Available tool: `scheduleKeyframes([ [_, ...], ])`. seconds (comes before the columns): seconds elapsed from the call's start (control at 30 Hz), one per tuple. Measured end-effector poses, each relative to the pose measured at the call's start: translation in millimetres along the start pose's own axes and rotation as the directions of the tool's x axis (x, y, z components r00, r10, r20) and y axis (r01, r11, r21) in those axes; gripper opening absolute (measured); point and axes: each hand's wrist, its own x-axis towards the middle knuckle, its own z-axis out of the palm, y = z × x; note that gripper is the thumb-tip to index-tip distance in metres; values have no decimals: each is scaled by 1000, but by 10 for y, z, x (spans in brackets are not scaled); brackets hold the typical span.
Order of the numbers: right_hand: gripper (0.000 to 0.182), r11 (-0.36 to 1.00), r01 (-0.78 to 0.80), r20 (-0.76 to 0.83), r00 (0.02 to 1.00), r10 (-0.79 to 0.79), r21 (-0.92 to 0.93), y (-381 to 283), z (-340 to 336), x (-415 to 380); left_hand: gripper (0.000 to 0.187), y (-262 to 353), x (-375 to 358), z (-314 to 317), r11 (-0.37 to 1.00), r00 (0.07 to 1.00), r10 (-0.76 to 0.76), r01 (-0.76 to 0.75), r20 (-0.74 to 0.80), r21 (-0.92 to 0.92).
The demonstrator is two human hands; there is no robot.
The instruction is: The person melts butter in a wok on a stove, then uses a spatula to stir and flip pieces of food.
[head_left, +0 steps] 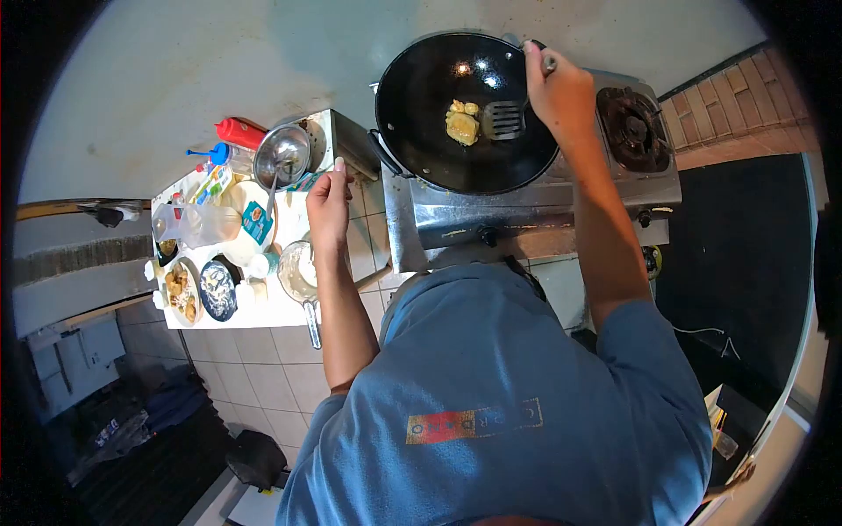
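Note:
A slotted spatula [503,121] is gripped in my right hand [561,92], which is above the right rim of a black wok [421,162]. Its slotted head lies inside the wok, just right of a pale golden piece of food [462,128] with smaller bits at its top edge. The wok sits on the left side of a metal gas stove [491,219]. My left hand [330,209] is held in the air left of the wok, fingers curled and thumb up, with nothing visible in it. Closest to that hand is a steel bowl [282,156] with a utensil inside.
On a white table [250,320] at left stand a red bottle [239,132], a clear plastic jug [197,225], a plate of fried pieces [182,294], a dark plate with white residue [218,289] and a handled strainer [300,270]. A second burner [633,127] is at right.

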Motion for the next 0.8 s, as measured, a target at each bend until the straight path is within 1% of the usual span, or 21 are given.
scheduleKeyframes([
  [0.03, 40, 1000, 3, 1, 1000, -3, 2, 12, -25, 8, 37, 6, -1, 0, 1000, 1000, -5, 5, 5, -6],
  [0.1, 39, 999, 36, -99, 994, -37, -16, -32, -136, 74, 35, 10, 1, -8, 1000, 1000, -7, 7, -4, -15],
  [0.17, 39, 999, 52, -98, 994, -50, 15, -76, -127, 65, 35, 8, -2, -13, 999, 1000, 9, -9, -8, -42],
  [0.23, 39, 986, 145, -64, 986, -151, -83, 11, -14, 14, 34, 43, -7, -18, 999, 1000, -2, 2, -16, -42],
  [0.27, 39, 985, 151, -66, 985, -157, -83, 8, -30, 28, 35, 86, -9, -13, 1000, 1000, -18, 17, -19, -19],
  [0.33, 38, 997, 76, -179, 981, -71, 20, -25, -55, 43, 36, 138, -19, 0, 999, 998, -43, 43, -37, -5],
  [0.37, 38, 996, 82, -166, 983, -76, 27, -53, -100, 59, 37, 149, -14, 8, 1000, 999, 0, -1, -40, -12],
  [0.4, 38, 999, 37, -114, 993, -35, 17, -81, -178, 79, 39, 137, -36, -6, 999, 998, 42, -42, -39, -13],
  [0.43, 37, 1000, -8, -72, 997, 8, 3, -81, -218, 98, 39, 116, -46, -25, 999, 998, 38, -38, -43, -8],
  [0.47, 38, 995, 59, -83, 994, -65, -76, -34, -179, 88, 39, 96, -35, -30, 999, 999, 47, -48, -27, -13],
  [0.5, 38, 995, 59, -88, 994, -66, -78, -7, -163, 42, 39, 74, -19, -24, 998, 998, 59, -59, -8, -21],
  [0.53, 39, 995, 41, -55, 997, -47, -95, 10, -163, 7, 39, 51, -10, -26, 998, 998, 57, -57, 1, 17],
  [0.57, 39, 993, 26, -23, 999, -29, -112, 9, -181, 7, 39, 70, -27, -20, 998, 998, 66, -66, 3, 9],
  [0.6, 39, 993, 31, -32, 999, -35, -116, 2, -209, 23, 39, 88, -54, -13, 1000, 1000, 11, -11, -3, 19],
  [0.63, 40, 995, -4, -14, 1000, 2, -96, -19, -236, 42, 39, 114, -29, 10, 999, 999, -39, 40, -7, 29],
  [0.67, 41, 996, -50, 20, 998, 52, -80, -41, -273, -6, 39, 118, -35, 38, 1000, 1000, 5, -5, 2, -10],
  [0.7, 41, 995, -52, 6, 999, 53, -84, -55, -281, -6, 39, 128, -2, 59, 1000, 1000, 16, -16, 10, -12],
  [0.77, 39, 991, -69, 13, 997, 70, -111, -81, -276, -13, 38, 126, 23, 88, 997, 999, 26, -23, 43, -68],
  [0.8, 39, 991, -61, -2, 998, 62, -117, -100, -256, 11, 36, 144, 46, 86, 999, 999, 0, 2, 45, -37],
])
